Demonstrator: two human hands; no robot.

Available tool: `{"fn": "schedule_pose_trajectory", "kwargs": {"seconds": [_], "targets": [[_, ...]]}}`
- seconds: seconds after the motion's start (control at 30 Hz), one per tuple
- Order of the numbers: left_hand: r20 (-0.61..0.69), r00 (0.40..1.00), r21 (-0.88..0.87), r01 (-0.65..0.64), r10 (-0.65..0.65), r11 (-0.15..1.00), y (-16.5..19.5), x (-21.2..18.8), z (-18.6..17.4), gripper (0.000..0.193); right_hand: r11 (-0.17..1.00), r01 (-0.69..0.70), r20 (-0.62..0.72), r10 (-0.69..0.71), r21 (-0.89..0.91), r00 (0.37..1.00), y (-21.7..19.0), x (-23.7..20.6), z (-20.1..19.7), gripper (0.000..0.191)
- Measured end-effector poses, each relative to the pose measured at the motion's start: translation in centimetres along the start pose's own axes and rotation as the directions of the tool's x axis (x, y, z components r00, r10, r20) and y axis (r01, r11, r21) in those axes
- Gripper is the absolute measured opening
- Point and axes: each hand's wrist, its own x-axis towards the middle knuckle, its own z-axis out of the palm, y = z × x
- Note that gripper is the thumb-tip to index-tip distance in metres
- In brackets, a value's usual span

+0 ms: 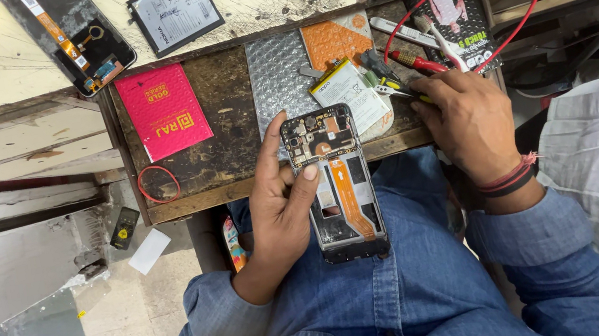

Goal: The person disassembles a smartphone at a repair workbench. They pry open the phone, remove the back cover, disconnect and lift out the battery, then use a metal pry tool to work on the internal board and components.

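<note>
Now left hand (277, 201) is closed around an opened phone (335, 182), thumb on its edge, holding it over the lap just below the drawer surface (228, 135) | right hand (472, 121) lies on the tools (398, 77) at the drawer's right side, fingers curled over them, grip unclear | white battery (347, 90) just above the phone | pink packet (164, 110) well left.

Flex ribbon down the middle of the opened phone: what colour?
Orange, in the head view: the flex ribbon in the opened phone.
</note>
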Motion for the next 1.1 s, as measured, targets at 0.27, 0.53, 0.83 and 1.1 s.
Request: {"fn": "schedule_pose_trajectory", "kwargs": {"seconds": [0.27, 0.53, 0.83, 1.1], "targets": [[0.001, 0.999, 0.053, -0.046, 0.046, 0.998, -0.2, -0.2, -0.3, 0.068, 0.996, -0.054, -0.084, 0.060, 0.067, 0.995, -0.8, -0.8, -0.1, 0.019], [-0.061, 0.995, 0.015, -0.075, 0.075, 0.997, -0.3, -0.4, -0.8, 0.067, 0.954, -0.233, -0.096, 0.254, 0.191, 0.962, -1.1, -1.5, -0.4, 0.019], [-0.098, 0.992, 0.049, -0.078, 0.082, 0.996, -1.0, -0.4, -1.0, 0.067, 0.998, -0.067, -0.229, 0.061, -0.017, 0.972, -1.4, 0.3, 0.0, 0.020], [-0.090, 0.995, 0.039, -0.040, 0.043, 0.998, -0.9, -0.5, -0.6, 0.068, 0.997, 0.078, -0.015, -0.079, -0.019, 0.997, -2.2, 2.4, 0.6, 0.018]]}}
